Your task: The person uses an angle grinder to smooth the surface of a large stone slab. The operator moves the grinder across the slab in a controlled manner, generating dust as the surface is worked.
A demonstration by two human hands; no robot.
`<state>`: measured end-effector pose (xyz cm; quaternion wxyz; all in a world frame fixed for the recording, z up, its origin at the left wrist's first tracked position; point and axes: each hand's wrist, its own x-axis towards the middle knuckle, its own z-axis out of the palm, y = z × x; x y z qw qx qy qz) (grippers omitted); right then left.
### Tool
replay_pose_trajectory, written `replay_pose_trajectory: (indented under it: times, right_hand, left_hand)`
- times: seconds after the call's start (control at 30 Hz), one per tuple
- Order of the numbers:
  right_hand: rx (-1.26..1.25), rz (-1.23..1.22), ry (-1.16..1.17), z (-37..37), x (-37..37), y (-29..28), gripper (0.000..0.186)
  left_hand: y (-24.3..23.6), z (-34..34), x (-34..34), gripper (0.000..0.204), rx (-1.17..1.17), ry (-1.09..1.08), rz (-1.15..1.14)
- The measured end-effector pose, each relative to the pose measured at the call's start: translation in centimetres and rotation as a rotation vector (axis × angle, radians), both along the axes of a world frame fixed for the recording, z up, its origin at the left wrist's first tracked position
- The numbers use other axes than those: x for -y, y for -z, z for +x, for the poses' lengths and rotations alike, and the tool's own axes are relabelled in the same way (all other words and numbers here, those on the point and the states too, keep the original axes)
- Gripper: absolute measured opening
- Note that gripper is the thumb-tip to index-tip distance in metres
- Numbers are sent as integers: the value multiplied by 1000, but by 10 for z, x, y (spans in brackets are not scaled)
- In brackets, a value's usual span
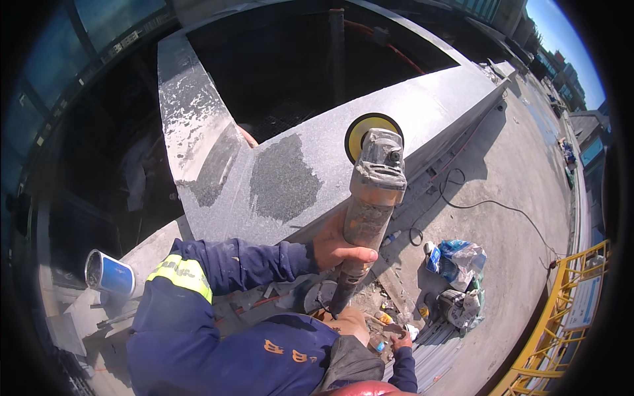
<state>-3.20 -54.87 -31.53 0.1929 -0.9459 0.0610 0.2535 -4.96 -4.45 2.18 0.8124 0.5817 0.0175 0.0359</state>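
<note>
My left hand (340, 247) is wrapped round the body of a dusty angle grinder (370, 211), which stands nearly upright in the view. Its yellow disc (356, 138) with a black rim is over a broad, pale grey slab (422, 109); whether they touch I cannot tell. A dark, rough patch (285, 179) marks the slab left of the grinder. Low in the view, my right hand (401, 341) has curled fingers beside small litter; what it holds, if anything, is unclear. A bit of another person's hand (247, 135) seems to show at the slab's inner edge.
A blue and white bucket (112, 274) stands at the left. Plastic bags (462, 264) lie on the concrete floor (508, 171) at the right, where a black cable (492, 202) trails. A yellow metal barrier (555, 330) stands at far right. Beyond the slab is a dark opening (284, 66).
</note>
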Motion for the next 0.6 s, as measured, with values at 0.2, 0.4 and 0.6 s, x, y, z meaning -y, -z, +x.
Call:
replay_pose_trajectory:
  times: [0.2,0.4,0.6]
  right_hand:
    - [-252,36,181,-14,-13,-21,66]
    - [-20,12,-114,-57,68,66,57]
    - [225,94,-208,-107,138,130,59]
  left_hand:
    - [8,-4,6,67,95,-71,46]
    - [18,-3,15,68,196,-102,102]
    - [6,-2,37,68,333,-140,205]
